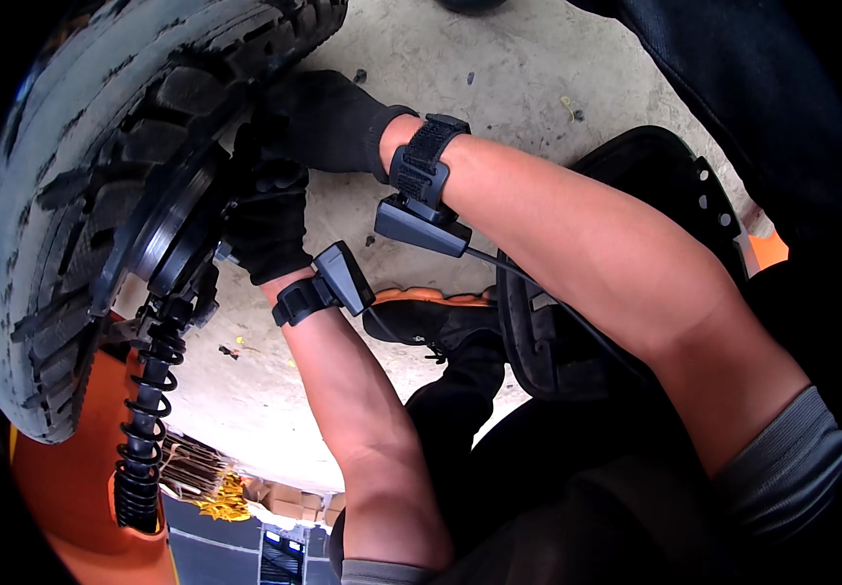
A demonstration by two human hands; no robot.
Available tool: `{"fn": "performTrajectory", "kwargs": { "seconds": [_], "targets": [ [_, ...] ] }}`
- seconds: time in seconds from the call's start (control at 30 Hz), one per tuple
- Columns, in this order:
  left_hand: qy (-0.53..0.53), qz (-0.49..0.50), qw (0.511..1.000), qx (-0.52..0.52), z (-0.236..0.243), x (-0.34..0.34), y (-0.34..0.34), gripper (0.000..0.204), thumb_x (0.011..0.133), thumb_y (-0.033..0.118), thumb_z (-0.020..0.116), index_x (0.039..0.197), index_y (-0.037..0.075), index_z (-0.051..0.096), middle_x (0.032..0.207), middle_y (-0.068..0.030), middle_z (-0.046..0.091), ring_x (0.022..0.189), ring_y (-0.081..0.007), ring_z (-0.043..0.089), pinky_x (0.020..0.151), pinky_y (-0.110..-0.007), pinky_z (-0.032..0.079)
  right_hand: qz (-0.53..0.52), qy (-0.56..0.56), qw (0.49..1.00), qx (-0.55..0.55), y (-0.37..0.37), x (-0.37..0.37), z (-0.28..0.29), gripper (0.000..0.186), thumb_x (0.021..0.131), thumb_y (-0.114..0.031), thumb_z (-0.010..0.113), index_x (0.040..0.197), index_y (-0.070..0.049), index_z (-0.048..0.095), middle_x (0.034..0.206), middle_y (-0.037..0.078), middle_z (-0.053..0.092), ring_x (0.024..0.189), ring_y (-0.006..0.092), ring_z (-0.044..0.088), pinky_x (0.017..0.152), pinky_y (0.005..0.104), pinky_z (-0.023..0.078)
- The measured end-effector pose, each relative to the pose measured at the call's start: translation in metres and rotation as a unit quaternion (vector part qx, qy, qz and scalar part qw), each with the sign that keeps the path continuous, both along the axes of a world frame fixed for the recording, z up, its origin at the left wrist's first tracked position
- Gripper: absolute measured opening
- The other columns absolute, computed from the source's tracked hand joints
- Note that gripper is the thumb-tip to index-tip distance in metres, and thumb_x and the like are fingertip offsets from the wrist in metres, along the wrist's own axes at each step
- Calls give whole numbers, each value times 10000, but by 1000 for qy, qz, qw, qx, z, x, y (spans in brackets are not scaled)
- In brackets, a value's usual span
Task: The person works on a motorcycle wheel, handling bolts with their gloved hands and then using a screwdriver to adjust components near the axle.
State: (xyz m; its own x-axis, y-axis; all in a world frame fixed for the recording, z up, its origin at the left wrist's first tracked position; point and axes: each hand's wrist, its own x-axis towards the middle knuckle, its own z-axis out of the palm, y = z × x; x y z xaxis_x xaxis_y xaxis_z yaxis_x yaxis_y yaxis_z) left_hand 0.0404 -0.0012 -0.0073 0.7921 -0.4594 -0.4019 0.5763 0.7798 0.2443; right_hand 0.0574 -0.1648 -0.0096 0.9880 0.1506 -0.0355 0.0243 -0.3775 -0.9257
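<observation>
Both my hands wear black gloves and meet beside the hub of a knobby black tyre (99, 195). My left hand (270, 229) comes up from below, close against the round metal hub drum (172, 219), its fingers curled. Just above it is my right hand (328, 122), reaching in from the right with fingers bent down toward the left hand. What they grip is lost in the dark between gloves and wheel. A small silvery bolt-like end (225, 252) shows beside the left glove. Below the hub runs a black shock absorber (148, 419) with a coil spring.
An orange body panel (80, 487) holds the shock's lower end. Straps fix a dark box (423, 226) to my right wrist and another box (345, 276) to my left. My black shoe (431, 320) rests on the concrete floor (509, 68), near a black padded object (557, 336).
</observation>
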Motion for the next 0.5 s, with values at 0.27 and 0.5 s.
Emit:
{"fn": "performTrajectory", "kwargs": {
  "seconds": [0.27, 0.5],
  "targets": [
    [-24, 6, 999, 21, 9, 0, 6, 504, 876, 305, 381, 1259, -18, 322, 1280, -184, 368, 1130, -234, 377, 926, -398, 314, 19, -4, 999, -39, -4, -1, -1, 171, 749, -215, 533, 826, -99, 631, 854, 115, 610, 830, 274, 574, 745, 358, 452],
    [296, 173, 888, -308, 6, 12, 18, 409, 882, 275, 410, 1208, 29, 397, 1194, -118, 468, 1077, -212, 447, 887, -353, 373, -33, 12, 999, -16, -2, -13, 1, 221, 721, -207, 588, 902, -81, 597, 897, 120, 600, 855, 271, 570, 764, 359, 449]
  ]
}}
